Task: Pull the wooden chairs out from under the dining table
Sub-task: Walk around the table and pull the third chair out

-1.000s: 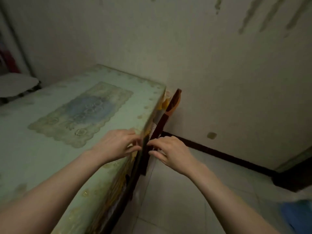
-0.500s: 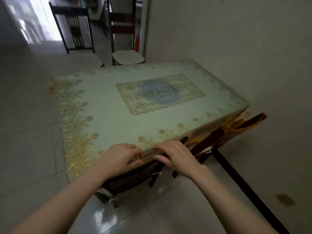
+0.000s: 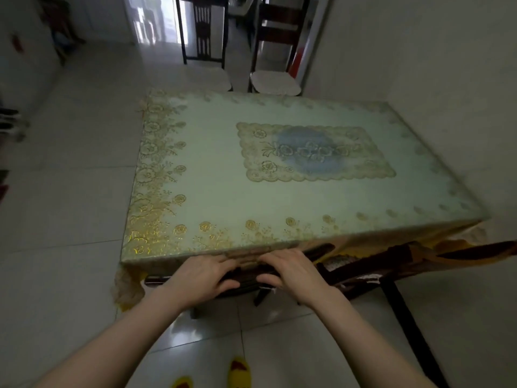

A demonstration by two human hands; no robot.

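Note:
The dining table [image 3: 212, 191] wears a pale green cloth with gold flowers. At its near edge a dark wooden chair [image 3: 246, 278] is tucked under, only its top rail and a leg showing. My left hand [image 3: 205, 278] and my right hand [image 3: 293, 271] both grip that top rail, side by side. A second dark chair [image 3: 397, 260] sits tucked under the near right corner, beside the first. Two more chairs stand pulled out beyond the far edge, the far left chair [image 3: 204, 37] and the far right chair [image 3: 275, 51] with a white seat cushion.
A wall [image 3: 419, 65] runs along the table's right side, with a dark baseboard [image 3: 411, 326] on the floor. White tiled floor [image 3: 70, 191] lies open to the left. My yellow slippers [image 3: 239, 371] show at the bottom edge.
The view swung from the table's right corner to facing its near edge squarely. Both hands stayed on the chair's top rail and the far chairs came into sight.

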